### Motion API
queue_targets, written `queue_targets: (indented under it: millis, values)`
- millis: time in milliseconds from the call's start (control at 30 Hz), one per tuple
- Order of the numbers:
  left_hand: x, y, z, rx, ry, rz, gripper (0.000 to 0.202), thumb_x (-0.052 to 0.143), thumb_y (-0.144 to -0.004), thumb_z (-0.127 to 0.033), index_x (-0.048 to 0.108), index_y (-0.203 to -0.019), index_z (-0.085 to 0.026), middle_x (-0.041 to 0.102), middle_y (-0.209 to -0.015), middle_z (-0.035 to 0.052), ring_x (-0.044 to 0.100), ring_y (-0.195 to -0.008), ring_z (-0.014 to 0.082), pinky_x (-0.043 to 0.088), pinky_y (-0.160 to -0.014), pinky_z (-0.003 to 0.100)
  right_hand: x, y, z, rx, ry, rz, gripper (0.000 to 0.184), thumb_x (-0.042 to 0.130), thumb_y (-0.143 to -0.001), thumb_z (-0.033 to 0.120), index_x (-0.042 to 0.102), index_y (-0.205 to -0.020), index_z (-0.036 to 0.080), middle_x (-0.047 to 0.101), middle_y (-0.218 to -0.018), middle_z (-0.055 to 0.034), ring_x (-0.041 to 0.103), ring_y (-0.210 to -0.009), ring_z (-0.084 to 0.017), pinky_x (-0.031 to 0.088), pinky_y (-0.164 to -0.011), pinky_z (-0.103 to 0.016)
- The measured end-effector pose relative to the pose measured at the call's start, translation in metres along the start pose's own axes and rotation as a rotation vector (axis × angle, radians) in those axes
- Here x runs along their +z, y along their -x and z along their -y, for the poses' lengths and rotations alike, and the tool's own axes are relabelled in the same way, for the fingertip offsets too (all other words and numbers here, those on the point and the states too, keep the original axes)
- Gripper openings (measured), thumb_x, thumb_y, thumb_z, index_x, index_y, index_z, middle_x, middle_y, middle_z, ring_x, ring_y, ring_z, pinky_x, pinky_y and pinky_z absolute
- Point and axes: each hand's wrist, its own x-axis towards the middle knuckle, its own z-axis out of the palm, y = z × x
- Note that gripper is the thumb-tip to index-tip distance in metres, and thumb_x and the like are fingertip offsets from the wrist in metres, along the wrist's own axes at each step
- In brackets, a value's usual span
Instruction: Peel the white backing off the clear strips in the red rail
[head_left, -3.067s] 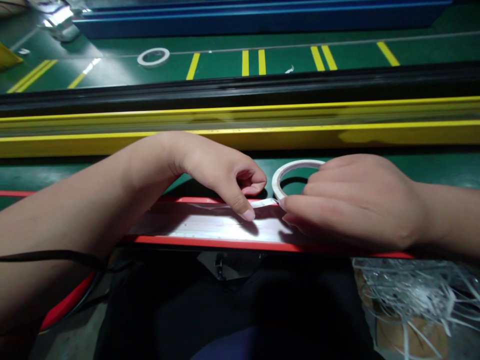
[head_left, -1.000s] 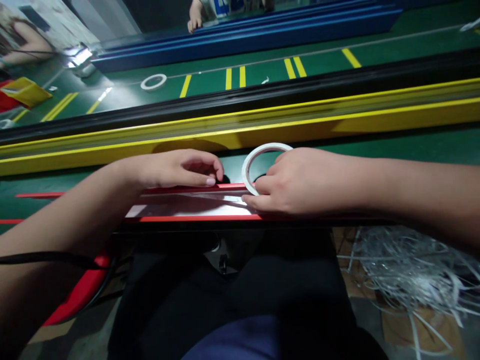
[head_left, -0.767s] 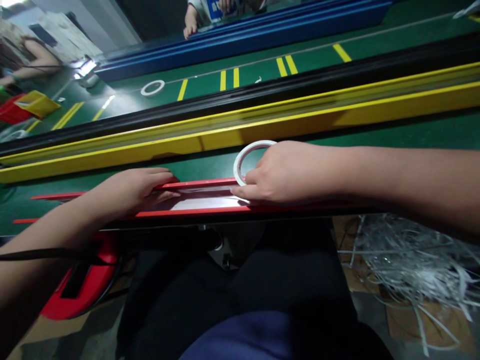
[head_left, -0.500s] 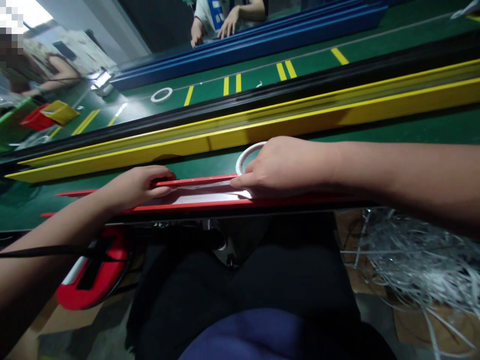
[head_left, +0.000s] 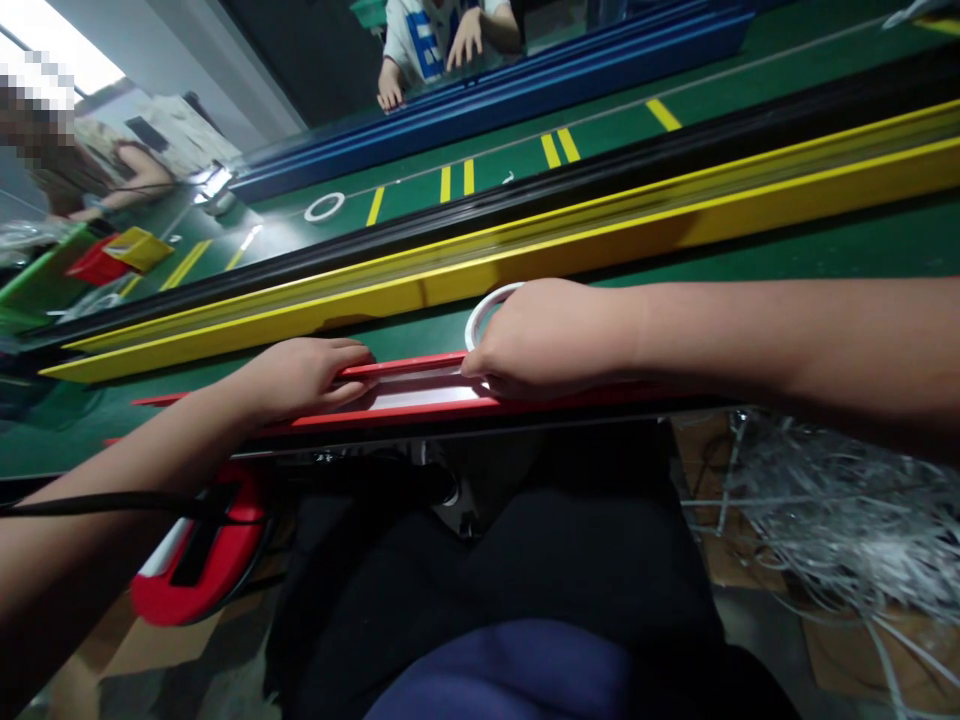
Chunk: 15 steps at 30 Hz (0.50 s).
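A long red channel (head_left: pixel 412 363) lies along the near edge of the green table, a white strip (head_left: pixel 427 394) running down its inside. My left hand (head_left: pixel 311 378) grips the far wall of the channel, thumb inside and fingers over the outer side. To its right, my right hand (head_left: pixel 536 335) is closed low over the channel, its fingertips down at the white strip. A white ring-shaped tape roll (head_left: pixel 474 322) shows from behind this hand, which seems to hold it; the rest is hidden by the hand.
Beyond lie a yellow channel (head_left: pixel 480 272), a black rail (head_left: pixel 420 210) and blue channels (head_left: pixel 525 95). Another white ring (head_left: pixel 324 207) rests farther off. Coloured bins (head_left: pixel 139 250) stand left. A co-worker's hands (head_left: pixel 465 40) are across the table. Tangled clear strips (head_left: pixel 847 520) lie below right.
My left hand has slid a little to the right along the red channel. The fingers of my right hand have curled in more tightly. The view has shifted slightly.
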Motion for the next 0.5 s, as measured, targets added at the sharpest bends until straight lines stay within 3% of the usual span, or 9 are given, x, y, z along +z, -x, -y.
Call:
queue_targets:
  millis: [267, 500]
  values:
    - [0.002, -0.002, -0.002, 0.007, -0.040, -0.052, 0.033, 0.054, -0.093, -0.050, 0.068, -0.096, -0.020, 0.070, -0.096, 0.0099, 0.063, -0.076, 0.0211, 0.040, -0.065, 0.029, -0.005, 0.003, 0.007, 0.001, -0.021, -0.029, 0.034, 0.045, -0.101, 0.025, 0.079, -0.107, 0.019, 0.074, -0.094, -0.0064, 0.064, -0.081, -0.018, 0.046, -0.075, -0.034]
    - [-0.004, -0.010, -0.018, 0.039, -0.052, -0.058, 0.032, 0.053, -0.093, -0.051, 0.067, -0.095, -0.022, 0.069, -0.095, 0.0079, 0.061, -0.073, 0.0186, 0.040, -0.063, 0.028, 0.000, 0.006, 0.014, 0.025, 0.005, -0.126, 0.040, 0.043, -0.100, 0.036, 0.079, -0.096, 0.017, 0.073, -0.082, -0.0067, 0.064, -0.081, -0.015, 0.045, -0.073, -0.033]
